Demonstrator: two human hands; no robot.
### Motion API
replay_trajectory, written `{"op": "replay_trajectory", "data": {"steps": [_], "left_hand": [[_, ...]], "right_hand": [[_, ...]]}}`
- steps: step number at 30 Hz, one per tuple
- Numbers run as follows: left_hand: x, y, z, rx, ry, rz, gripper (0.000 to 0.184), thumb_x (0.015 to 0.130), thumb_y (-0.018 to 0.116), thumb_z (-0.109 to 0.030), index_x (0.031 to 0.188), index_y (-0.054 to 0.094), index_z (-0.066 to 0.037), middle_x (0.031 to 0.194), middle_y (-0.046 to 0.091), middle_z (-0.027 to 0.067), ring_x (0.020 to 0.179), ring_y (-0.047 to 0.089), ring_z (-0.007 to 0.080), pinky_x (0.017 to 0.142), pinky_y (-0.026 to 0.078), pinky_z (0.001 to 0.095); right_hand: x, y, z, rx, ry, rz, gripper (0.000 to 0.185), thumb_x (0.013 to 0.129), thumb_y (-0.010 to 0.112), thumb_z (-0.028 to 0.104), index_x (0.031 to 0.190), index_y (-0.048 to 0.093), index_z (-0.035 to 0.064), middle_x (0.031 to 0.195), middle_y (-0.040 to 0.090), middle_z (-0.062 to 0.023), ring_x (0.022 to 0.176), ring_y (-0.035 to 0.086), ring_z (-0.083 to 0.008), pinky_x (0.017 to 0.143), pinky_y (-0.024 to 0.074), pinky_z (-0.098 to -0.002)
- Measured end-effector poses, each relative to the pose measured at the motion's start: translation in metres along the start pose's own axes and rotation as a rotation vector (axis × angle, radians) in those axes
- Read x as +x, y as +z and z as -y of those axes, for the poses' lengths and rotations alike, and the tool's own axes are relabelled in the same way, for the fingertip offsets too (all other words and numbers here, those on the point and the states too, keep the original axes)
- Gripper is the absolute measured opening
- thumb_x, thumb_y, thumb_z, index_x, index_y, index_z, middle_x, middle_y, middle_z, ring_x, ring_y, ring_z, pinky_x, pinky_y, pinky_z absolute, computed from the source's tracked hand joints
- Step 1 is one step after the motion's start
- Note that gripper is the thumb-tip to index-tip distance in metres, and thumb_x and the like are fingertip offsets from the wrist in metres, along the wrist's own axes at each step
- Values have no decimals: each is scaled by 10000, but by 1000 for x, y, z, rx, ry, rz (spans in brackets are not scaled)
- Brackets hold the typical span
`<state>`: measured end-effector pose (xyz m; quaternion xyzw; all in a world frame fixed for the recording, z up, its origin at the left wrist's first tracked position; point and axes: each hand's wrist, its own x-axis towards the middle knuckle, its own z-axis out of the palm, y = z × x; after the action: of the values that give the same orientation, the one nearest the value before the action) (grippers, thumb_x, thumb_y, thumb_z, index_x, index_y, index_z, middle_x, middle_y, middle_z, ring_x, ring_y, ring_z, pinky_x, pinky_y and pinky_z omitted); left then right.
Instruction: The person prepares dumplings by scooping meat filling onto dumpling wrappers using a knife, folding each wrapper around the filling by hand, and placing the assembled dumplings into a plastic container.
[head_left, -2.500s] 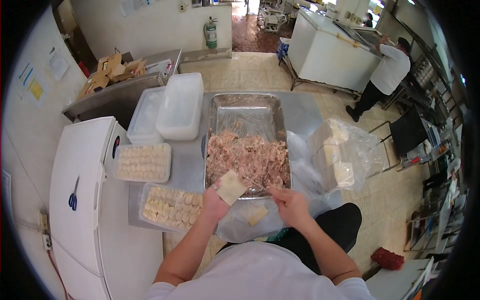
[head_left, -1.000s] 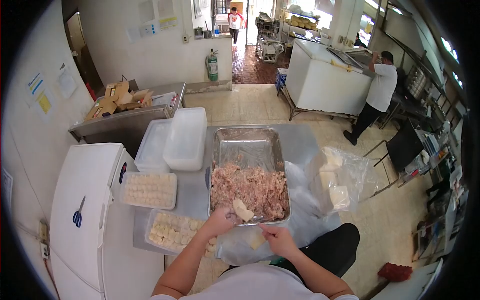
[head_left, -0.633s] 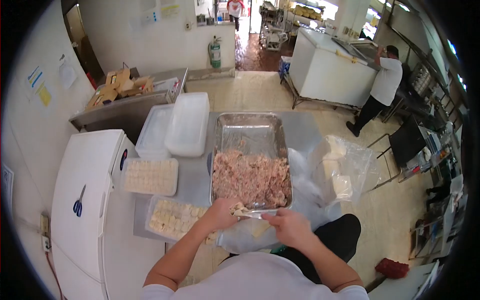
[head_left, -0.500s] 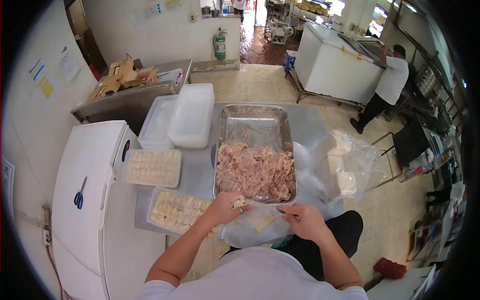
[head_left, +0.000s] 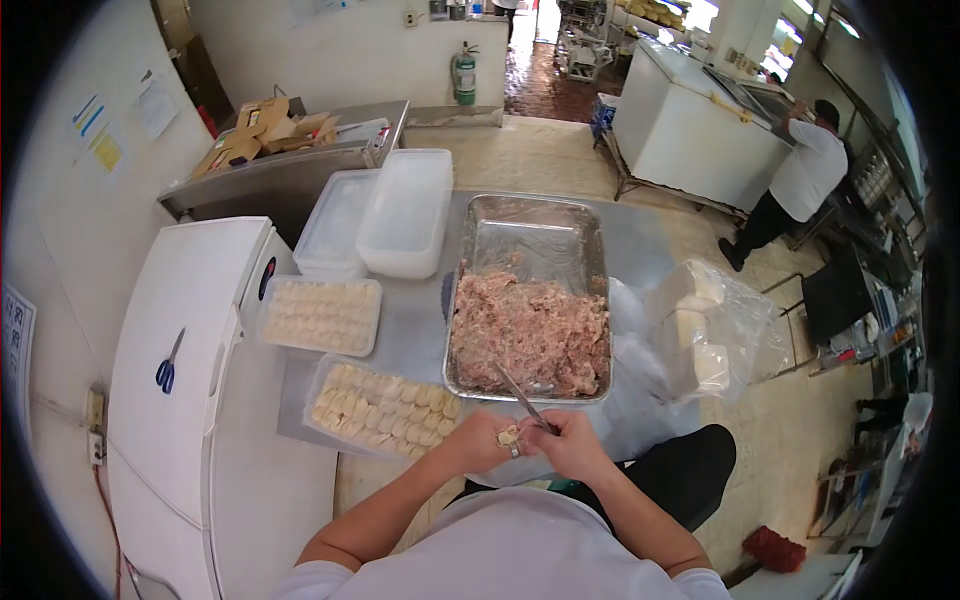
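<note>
My left hand (head_left: 478,443) is closed on a small dumpling (head_left: 507,437), its pale wrapper gathered between the fingers. Against it, my right hand (head_left: 577,447) grips a knife (head_left: 518,392) with a narrow metal blade that points up and left. The blade's tip reaches over the near rim of a steel tray (head_left: 456,372). Ground meat filling (head_left: 530,330) fills the tray's nearer part. Left of my hands, a plastic container (head_left: 318,418) holds rows of dumplings (head_left: 385,408). Behind it stands another container of dumplings (head_left: 320,312).
Stacked white plastic boxes (head_left: 405,215) stand at the table's back left. Plastic-wrapped pale blocks (head_left: 700,325) lie at the right. Scissors (head_left: 168,365) rest on a white freezer (head_left: 170,290). A co-worker (head_left: 805,170) leans at a chest freezer (head_left: 695,135).
My right hand has come up and left to meet my left hand, and the knife now points over the tray. The pale wrapper square near my lap is out of sight. The view has shifted slightly.
</note>
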<state>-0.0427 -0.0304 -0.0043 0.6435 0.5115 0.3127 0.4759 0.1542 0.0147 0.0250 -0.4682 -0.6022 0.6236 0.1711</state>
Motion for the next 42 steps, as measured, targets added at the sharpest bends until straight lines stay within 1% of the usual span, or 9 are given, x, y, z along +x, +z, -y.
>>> {"op": "replay_trajectory", "data": {"steps": [5,8,10,12,18,21,33,39,42], "left_hand": [[-21,-2,40,-193,-23,-305,117,892,706,-134,855,710,-24,741,689,101,696,638,174,641,496,356],[-39,-35,46,-286,-430,-536,161,910,708,-164,880,739,-9,771,716,96,659,607,159,661,494,345],[-51,-57,93,37,-195,-776,209,917,712,-193,856,730,6,777,722,122,664,627,187,656,502,356],[-59,-91,70,203,-511,-827,248,903,728,-235,866,730,11,789,723,167,693,659,250,684,516,368],[-83,-131,124,234,-594,-775,416,840,778,-323,868,698,84,848,698,262,846,697,387,774,533,433],[-79,-139,106,332,-752,-522,472,827,783,-359,886,699,102,890,698,288,901,691,424,795,541,457],[-71,-131,107,781,-735,-535,450,752,825,-419,717,706,13,771,685,254,788,677,433,712,535,488],[-74,-134,115,708,-811,-512,446,845,755,-420,853,725,26,885,702,264,887,682,428,778,539,483],[-76,-136,105,683,-791,-500,384,890,711,-380,859,729,2,866,704,234,862,683,414,762,533,483]], "right_hand": [[12,5,-5,97,-28,-51,132,946,682,89,966,727,-34,806,682,-11,761,593,-72,698,474,-254],[14,6,-8,134,-20,-52,129,951,678,82,983,721,-35,828,689,-19,787,618,-89,737,492,-256],[14,6,-11,129,-18,-38,133,951,679,84,994,716,-36,830,689,-21,783,622,-96,738,493,-255],[15,5,-15,107,-12,-21,141,950,682,86,1002,710,-42,832,691,-25,781,624,-99,735,493,-254],[12,10,-23,165,3,-42,146,951,679,89,981,706,-51,811,688,-25,764,615,-92,716,489,-259],[10,9,-19,125,20,-50,145,952,673,89,980,707,-49,809,689,-27,759,612,-90,715,489,-258],[7,2,-27,123,-8,-138,143,954,667,104,964,711,-32,787,680,-10,716,581,-75,669,461,-250],[5,-6,-19,76,21,-188,178,963,661,135,980,718,-33,756,675,-8,690,573,-74,643,450,-249],[8,-9,-28,106,-5,-223,130,957,671,127,925,717,9,716,630,35,577,436,-37,529,333,-234]]}}
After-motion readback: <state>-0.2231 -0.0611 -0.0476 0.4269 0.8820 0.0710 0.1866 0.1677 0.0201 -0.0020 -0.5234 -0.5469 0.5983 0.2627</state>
